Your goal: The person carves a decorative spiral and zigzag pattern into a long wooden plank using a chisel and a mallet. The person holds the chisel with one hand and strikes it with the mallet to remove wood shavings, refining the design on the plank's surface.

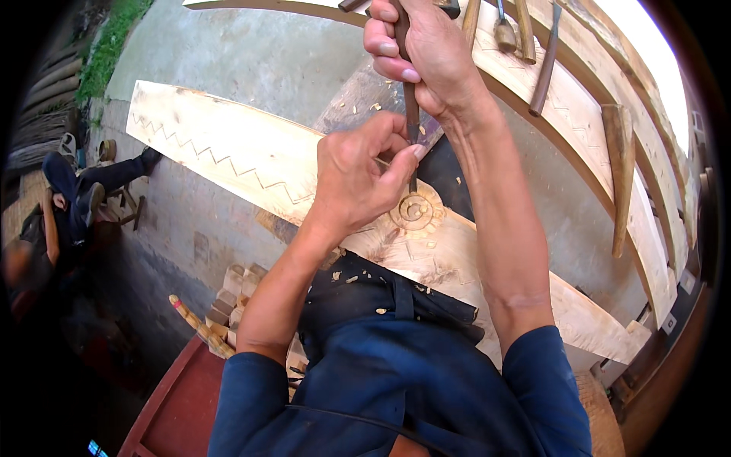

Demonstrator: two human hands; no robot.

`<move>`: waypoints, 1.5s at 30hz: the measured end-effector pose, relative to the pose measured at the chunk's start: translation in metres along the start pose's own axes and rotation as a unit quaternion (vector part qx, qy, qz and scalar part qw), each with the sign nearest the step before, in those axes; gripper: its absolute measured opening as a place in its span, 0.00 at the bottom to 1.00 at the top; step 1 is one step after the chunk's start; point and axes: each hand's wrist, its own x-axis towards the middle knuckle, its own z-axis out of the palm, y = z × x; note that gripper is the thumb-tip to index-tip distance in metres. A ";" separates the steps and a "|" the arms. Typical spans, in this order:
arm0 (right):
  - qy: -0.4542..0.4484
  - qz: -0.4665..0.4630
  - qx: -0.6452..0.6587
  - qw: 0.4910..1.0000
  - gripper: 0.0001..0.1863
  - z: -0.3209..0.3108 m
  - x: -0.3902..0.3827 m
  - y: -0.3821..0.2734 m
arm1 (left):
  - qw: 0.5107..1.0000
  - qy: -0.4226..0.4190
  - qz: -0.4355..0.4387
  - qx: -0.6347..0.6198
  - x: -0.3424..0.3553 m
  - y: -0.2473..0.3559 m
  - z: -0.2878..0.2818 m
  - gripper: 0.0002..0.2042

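Observation:
A long pale plank (221,145) crosses in front of me, with a zigzag line along it. Near its middle is a round carved rosette (416,212), with rings and small chips of wood around it. A chisel (412,114) with a dark handle stands nearly upright, its lower end at the far edge of the rosette. My right hand (434,65) is wrapped round the handle high up. Lower down, the fingers of my left hand (356,171) pinch the chisel's shaft close above the wood. The cutting edge is too small to make out.
More curved planks (567,126) lie at the right, bearing several tools, among them a dark-handled chisel (546,65) and a tapered wooden club (620,179). Wood blocks (228,297) are piled by my left elbow, near a red panel (183,407). Another person (80,186) sits far left.

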 end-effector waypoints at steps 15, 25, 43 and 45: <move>0.066 -0.022 0.065 0.995 0.29 0.003 -0.011 -0.028 | 0.995 0.003 -0.007 -0.103 -0.003 0.002 -0.001 0.05; 0.025 -0.085 0.006 0.996 0.30 0.003 -0.012 -0.032 | 0.996 0.015 -0.007 -0.082 -0.003 0.000 0.003 0.04; 0.020 -0.087 0.006 0.996 0.30 0.006 -0.010 -0.026 | 0.999 0.024 0.001 -0.048 -0.001 0.001 0.002 0.03; 0.019 -0.087 0.004 0.996 0.30 0.006 -0.010 -0.026 | 0.998 0.024 0.001 -0.053 -0.001 0.001 0.002 0.03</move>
